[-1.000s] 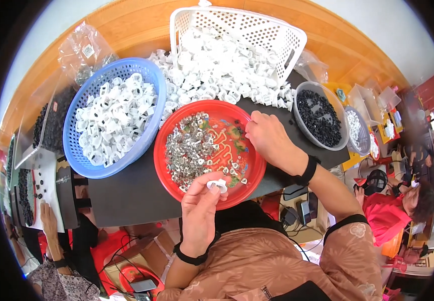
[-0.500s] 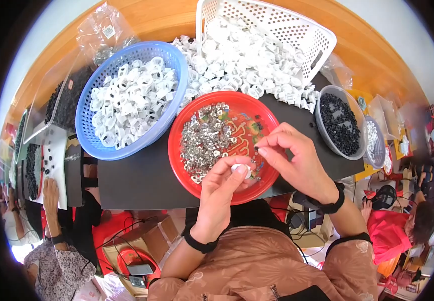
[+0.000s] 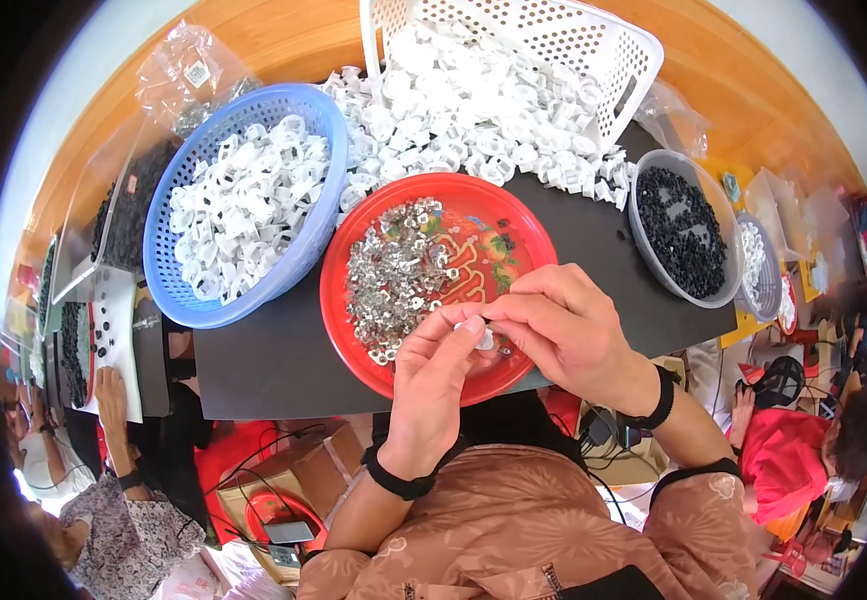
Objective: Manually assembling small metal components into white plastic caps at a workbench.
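My left hand (image 3: 431,390) pinches a small white plastic part (image 3: 485,340) between thumb and fingers, over the near side of a red plate (image 3: 339,330). Against that part, the fingertips of my right hand (image 3: 581,335) are pressed together; whatever they hold is too small and hidden to name. Small shiny metal pieces (image 3: 393,275) lie heaped on the left half of the plate. Its printed right half shows bare in places.
A blue basket (image 3: 158,265) of white parts stands left. White parts (image 3: 483,110) spill from a tipped white basket (image 3: 639,60) behind. At right sits a clear tub (image 3: 643,235) of black pieces. Other people work on both sides; one hand (image 3: 110,395) rests by a left-hand tray.
My right hand has come down and left, from above the plate's right side to the white part. Its fingertips now meet my left hand. The view has shifted slightly.
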